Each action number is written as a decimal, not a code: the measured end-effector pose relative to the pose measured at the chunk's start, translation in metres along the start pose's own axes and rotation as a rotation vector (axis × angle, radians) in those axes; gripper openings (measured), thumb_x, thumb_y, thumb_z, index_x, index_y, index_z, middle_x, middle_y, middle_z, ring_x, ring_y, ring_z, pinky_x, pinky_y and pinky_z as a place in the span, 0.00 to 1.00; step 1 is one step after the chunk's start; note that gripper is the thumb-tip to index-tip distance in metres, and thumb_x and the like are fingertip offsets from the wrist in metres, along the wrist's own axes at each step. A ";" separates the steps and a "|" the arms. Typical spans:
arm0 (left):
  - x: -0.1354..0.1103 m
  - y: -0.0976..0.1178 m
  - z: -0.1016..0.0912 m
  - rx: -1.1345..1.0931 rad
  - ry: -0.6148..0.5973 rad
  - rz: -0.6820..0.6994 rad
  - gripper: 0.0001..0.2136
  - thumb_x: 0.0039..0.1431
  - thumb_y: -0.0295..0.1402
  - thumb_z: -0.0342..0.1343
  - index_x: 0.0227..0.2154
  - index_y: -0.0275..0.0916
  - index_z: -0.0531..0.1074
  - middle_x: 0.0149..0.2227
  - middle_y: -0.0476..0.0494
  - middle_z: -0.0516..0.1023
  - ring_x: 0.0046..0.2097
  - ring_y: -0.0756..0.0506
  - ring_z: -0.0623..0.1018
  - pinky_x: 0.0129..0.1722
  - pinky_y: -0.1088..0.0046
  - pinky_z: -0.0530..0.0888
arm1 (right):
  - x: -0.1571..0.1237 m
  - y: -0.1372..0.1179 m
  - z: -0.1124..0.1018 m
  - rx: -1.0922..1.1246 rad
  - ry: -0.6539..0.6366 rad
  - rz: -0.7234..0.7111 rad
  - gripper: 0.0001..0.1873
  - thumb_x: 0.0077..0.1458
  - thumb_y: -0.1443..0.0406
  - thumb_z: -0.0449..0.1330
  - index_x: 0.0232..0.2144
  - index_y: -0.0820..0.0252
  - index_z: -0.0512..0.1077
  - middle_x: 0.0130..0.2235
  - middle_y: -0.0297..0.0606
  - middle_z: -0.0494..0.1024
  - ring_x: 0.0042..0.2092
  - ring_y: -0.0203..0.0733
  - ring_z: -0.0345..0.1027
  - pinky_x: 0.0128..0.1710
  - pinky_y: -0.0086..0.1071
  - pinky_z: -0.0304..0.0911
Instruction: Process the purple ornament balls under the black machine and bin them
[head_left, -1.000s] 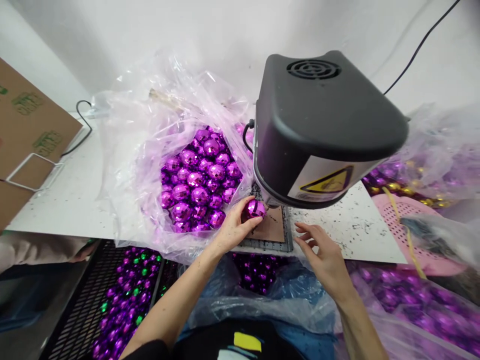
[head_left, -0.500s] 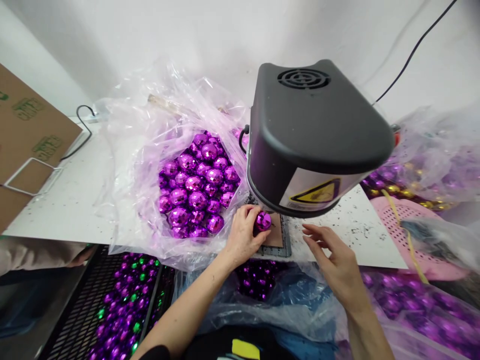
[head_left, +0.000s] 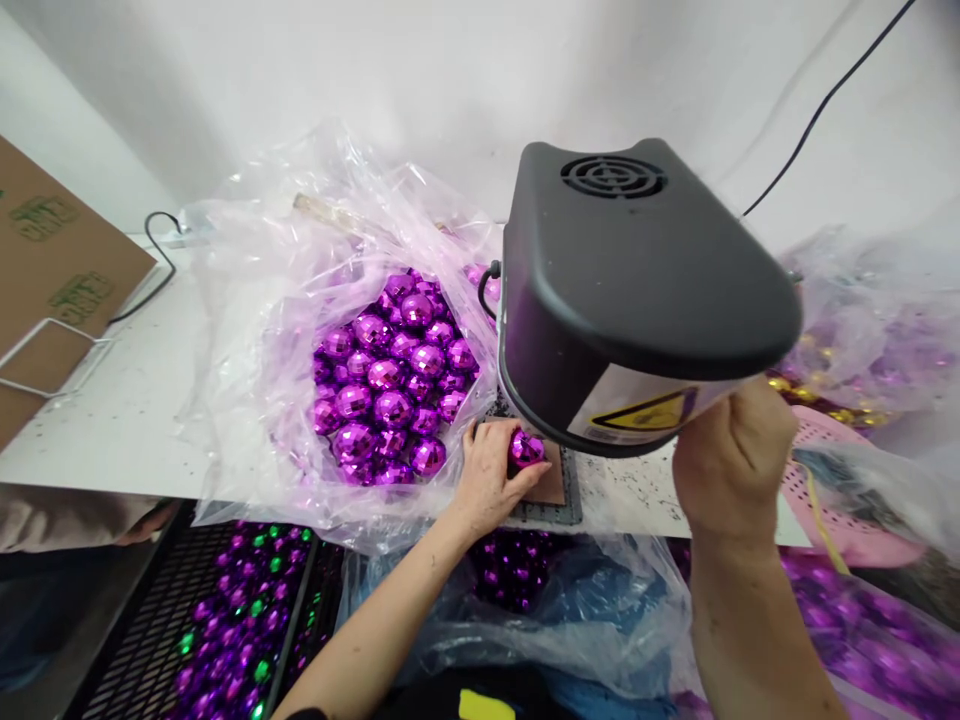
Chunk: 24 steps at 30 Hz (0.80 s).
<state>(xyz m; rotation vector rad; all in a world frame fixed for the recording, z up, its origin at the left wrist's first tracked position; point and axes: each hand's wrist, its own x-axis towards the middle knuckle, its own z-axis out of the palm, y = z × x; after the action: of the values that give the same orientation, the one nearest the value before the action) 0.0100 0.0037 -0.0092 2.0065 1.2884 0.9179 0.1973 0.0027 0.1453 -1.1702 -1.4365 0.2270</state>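
The person's left hand [head_left: 489,475] grips a shiny purple ball [head_left: 527,449], with the thumb along its near side and the fingers around its far left side. The ball is over a brown board [head_left: 553,486], just below the front of a large black machine [head_left: 637,280]; whether it touches the board cannot be told. The board lies on a dark plate [head_left: 568,512] at the front edge of the white table [head_left: 142,450].

The right hand [head_left: 739,460] is raised beside the machine's front right corner, its fingers curled. The fingertips are hidden, so it cannot be told whether they close on anything. The machine has a round vent [head_left: 613,177] on top and a yellow warning label [head_left: 643,410] on its front.

Left of the machine, an open plastic bag [head_left: 240,370] holds many similar purple balls [head_left: 390,380]. A cardboard box [head_left: 64,250] stands on the far left. Below the table on that side, a black crate [head_left: 146,640] holds small purple and green balls [head_left: 240,610], and another person's sleeve [head_left: 60,518] shows near it. A pink basket [head_left: 885,535] sits on the right, near plastic-covered purple balls [head_left: 877,625].
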 end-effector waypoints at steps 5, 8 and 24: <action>0.000 0.002 -0.003 0.014 -0.005 0.015 0.18 0.66 0.38 0.62 0.56 0.43 0.70 0.53 0.39 0.79 0.58 0.36 0.75 0.68 0.44 0.61 | 0.009 0.002 0.005 0.026 0.093 0.044 0.25 0.68 0.48 0.55 0.45 0.67 0.74 0.31 0.33 0.67 0.32 0.26 0.60 0.33 0.23 0.57; -0.001 0.002 -0.002 0.029 -0.009 0.009 0.18 0.67 0.39 0.60 0.56 0.43 0.69 0.54 0.38 0.78 0.59 0.35 0.74 0.68 0.45 0.60 | 0.015 -0.002 0.005 0.160 0.166 0.081 0.22 0.64 0.50 0.62 0.43 0.67 0.72 0.32 0.33 0.68 0.32 0.25 0.59 0.33 0.23 0.57; -0.001 -0.001 0.002 0.096 0.010 0.061 0.17 0.67 0.36 0.60 0.56 0.40 0.68 0.57 0.36 0.76 0.61 0.36 0.73 0.67 0.48 0.63 | 0.059 -0.027 -0.016 -0.081 -0.084 0.092 0.29 0.64 0.45 0.58 0.27 0.66 0.70 0.23 0.32 0.60 0.27 0.24 0.54 0.26 0.23 0.50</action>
<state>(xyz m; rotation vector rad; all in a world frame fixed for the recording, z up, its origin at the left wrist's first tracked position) 0.0102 0.0029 -0.0114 2.1282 1.3058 0.9102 0.2096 0.0256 0.2066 -1.3075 -1.4779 0.2874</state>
